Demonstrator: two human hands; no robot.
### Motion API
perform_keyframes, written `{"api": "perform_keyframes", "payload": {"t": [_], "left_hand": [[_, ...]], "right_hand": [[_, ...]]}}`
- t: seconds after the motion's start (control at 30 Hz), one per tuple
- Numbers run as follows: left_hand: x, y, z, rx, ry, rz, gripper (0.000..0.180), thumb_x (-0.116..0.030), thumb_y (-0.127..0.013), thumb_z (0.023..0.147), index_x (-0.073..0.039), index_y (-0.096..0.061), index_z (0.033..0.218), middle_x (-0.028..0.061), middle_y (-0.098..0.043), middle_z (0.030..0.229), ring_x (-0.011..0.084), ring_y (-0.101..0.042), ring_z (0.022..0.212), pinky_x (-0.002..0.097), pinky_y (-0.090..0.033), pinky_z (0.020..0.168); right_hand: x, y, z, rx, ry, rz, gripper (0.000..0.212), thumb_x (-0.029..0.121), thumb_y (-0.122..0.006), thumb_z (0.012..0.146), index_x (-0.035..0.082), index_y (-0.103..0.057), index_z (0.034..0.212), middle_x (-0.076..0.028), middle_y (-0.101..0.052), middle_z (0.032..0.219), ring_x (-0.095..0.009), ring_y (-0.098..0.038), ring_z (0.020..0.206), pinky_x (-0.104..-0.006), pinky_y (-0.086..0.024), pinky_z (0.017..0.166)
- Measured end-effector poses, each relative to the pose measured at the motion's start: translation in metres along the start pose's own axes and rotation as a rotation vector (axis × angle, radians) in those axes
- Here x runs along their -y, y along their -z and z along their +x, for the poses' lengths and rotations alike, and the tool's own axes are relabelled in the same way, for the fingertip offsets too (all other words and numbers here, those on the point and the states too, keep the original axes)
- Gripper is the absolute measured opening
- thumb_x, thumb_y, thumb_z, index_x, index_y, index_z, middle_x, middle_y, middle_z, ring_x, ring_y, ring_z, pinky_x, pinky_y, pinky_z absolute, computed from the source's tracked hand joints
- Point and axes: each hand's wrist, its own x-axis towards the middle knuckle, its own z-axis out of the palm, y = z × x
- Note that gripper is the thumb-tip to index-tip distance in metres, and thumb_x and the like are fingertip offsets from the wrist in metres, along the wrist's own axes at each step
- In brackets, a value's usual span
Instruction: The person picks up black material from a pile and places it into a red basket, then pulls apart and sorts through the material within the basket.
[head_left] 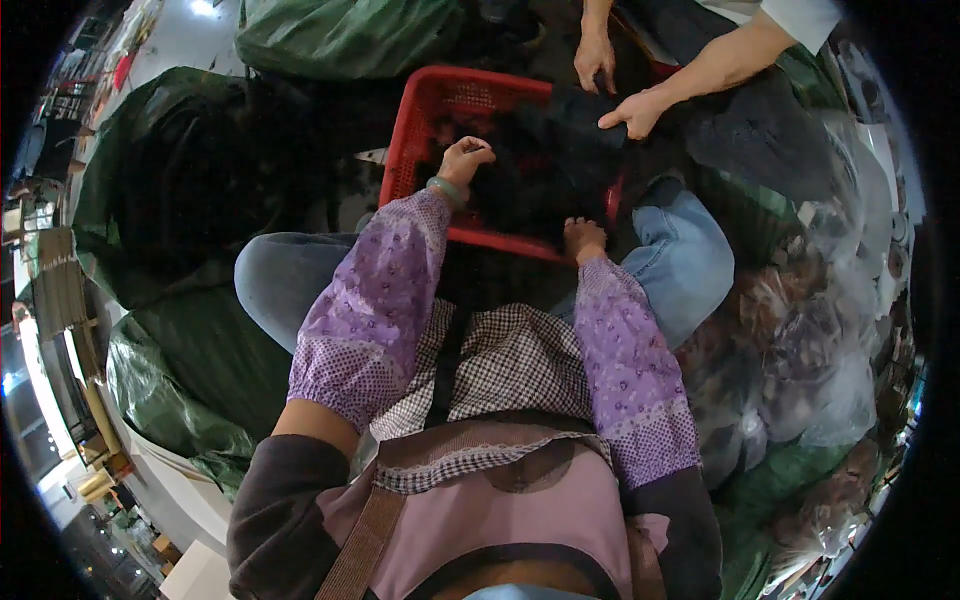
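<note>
A red plastic basket (398,150) with perforated walls stands in front of my crossed legs. Dark, loose material (530,180) fills much of it; fibre or cloth, I cannot tell which. My left hand (465,162), a pale green bangle at its wrist, is over the basket's left side with thumb and fingers pinched together. Whatever they pinch is too small to make out. At the near right corner of the basket, my right hand (586,240) has its fingers bent in at the rim against the dark material. What those fingers grip is hidden.
Across the basket, another person's hands (638,112) reach in at a dark cloth (590,118). Large green sacks (170,370) bulge on the left, and another green sack (340,35) lies beyond. Clear plastic bags (800,340) with brownish contents crowd the right.
</note>
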Motion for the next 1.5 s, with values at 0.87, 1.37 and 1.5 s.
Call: {"api": "perform_keyframes", "payload": {"t": [0.87, 1.37, 1.5], "left_hand": [[0.025, -0.021, -0.006, -0.063, -0.268, 0.152, 0.038, -0.008, -0.057, 0.062, -0.002, -0.041, 0.096, 0.0094, -0.047, 0.087, 0.0154, -0.046, 0.075, 0.0255, -0.04, 0.065], [0.032, -0.057, -0.029, -0.442, -0.455, 0.623, 0.032, -0.024, -0.068, 0.052, -0.003, -0.051, 0.07, 0.0121, -0.054, 0.064, 0.0233, -0.055, 0.061, 0.0319, -0.044, 0.058], [0.029, -0.057, -0.032, -0.481, -0.548, 0.694, 0.033, -0.023, -0.068, 0.05, -0.003, -0.046, 0.064, 0.0113, -0.052, 0.06, 0.0242, -0.053, 0.058, 0.0326, -0.043, 0.055]], "right_hand": [[0.056, 0.087, -0.006, -0.388, 0.234, 1.219, 0.034, 0.024, -0.058, 0.065, 0.003, -0.048, 0.089, -0.013, -0.055, 0.083, -0.025, -0.053, 0.08, -0.0301, -0.04, 0.067], [0.067, 0.067, 0.02, -0.563, -0.138, 1.08, 0.036, 0.029, -0.044, 0.075, -0.001, -0.042, 0.096, -0.023, -0.053, 0.079, -0.037, -0.05, 0.079, -0.0424, -0.039, 0.066], [0.068, 0.056, 0.032, -0.382, -0.065, 1.066, 0.038, 0.03, -0.043, 0.075, -0.004, -0.045, 0.093, -0.025, -0.051, 0.084, -0.039, -0.048, 0.083, -0.0436, -0.037, 0.071]]}}
